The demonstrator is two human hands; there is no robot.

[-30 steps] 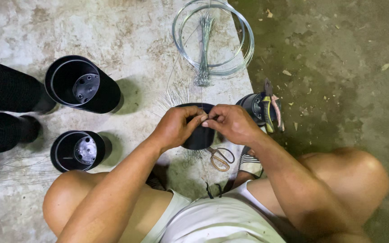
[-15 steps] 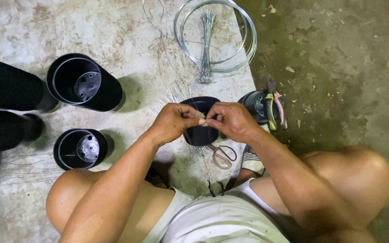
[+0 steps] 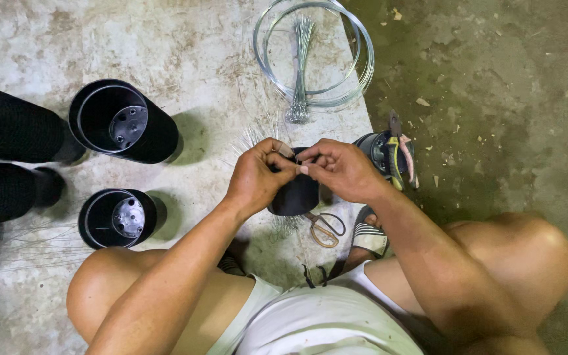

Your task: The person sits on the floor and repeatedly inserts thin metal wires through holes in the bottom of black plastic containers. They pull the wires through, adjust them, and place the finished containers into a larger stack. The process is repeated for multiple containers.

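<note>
Where concrete floor [image 3: 165, 39] darkens, both hands [image 3: 297, 174] pinch, seemingly, wire.

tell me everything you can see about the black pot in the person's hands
The small black plastic pot looks round and matte, mostly hidden by the hands. It sits low over the pale concrete floor, between the knees. The left hand and right hand pinch at its upper rim, apparently a thin wire. Orange-handled scissors lie just beside it.
</note>
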